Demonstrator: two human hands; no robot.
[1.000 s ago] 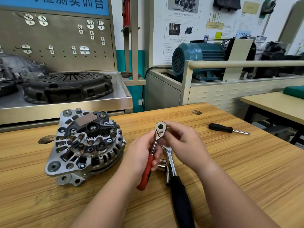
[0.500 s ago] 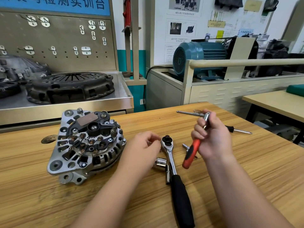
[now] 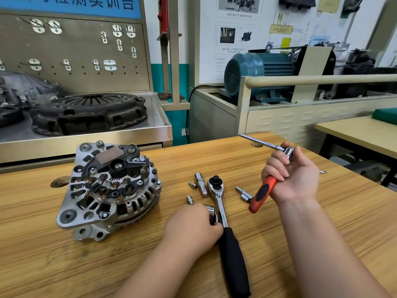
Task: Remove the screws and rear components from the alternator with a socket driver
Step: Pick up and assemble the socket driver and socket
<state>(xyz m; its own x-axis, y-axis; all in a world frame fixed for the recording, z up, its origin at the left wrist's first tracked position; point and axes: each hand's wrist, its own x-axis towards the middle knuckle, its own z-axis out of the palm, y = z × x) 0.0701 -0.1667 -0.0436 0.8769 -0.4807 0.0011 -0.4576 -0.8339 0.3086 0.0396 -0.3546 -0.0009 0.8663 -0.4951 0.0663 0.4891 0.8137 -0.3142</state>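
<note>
Alternator: the alternator (image 3: 109,190) sits rear face up and tilted toward the viewer on the wooden surface (image 3: 322,222). It is at 9 o'clock from the tool cluster, and neither hand touches it.
Rear components: the black rear assembly (image 3: 117,168) looks fully fitted, with its screws and nuts in place. By my reading, nothing has come off yet.
Right grip: the right grip (image 3: 290,175) is closed round the red-handled ratchet (image 3: 263,193), raised off the surface at 3 o'clock from the cluster. An extension bar (image 3: 261,143) runs out of the ratchet head toward 10 o'clock. Its far end is too small to tell if a socket is fitted.
Left grip: the left grip (image 3: 193,226) is low at 6 o'clock with fingers curled on a large chrome socket (image 3: 211,211). The socket touches the shank of the black-handled ratchet (image 3: 234,261), which lies flat.
Loose bits: two small sockets (image 3: 190,199) and an adapter (image 3: 201,184) lie at 9 to 10 o'clock from the black ratchet's head. A short adapter (image 3: 243,193) lies at 3 o'clock.
Step (judged): making up the driver and choosing a socket.
Handling (judged): the cast housing is heavy and rigid, but it may rock on its mounting ears.
Hold point (judged): brace it at the housing rim or an ear. Keep off the black plastic and the copper leads, which look fragile.
Sockets (judged): smooth chrome, slippery and apt to roll.
</note>
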